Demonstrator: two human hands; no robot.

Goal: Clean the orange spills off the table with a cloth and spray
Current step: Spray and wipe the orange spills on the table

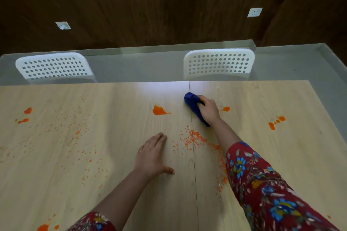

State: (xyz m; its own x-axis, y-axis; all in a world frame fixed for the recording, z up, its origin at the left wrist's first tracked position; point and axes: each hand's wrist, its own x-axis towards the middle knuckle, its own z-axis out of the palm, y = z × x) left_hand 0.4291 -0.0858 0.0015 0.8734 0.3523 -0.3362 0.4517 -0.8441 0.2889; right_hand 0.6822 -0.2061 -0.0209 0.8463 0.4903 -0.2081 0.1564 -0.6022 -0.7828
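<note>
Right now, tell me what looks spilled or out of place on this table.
Orange blobs mark the table: one at centre, one beside the right hand, more at far left and right. Fine orange specks scatter between the arms. The right hand grips the blue cloth; no spray bottle shows.

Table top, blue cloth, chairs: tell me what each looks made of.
The table top looks like pale wood-grain laminate or veneer, smooth: straight grain lines, glare at the far edge. The blue cloth: soft matte fabric, bunched in folds under the right hand. The left chair and right chair: likely moulded white plastic, backs pierced with rows of round holes.
</note>
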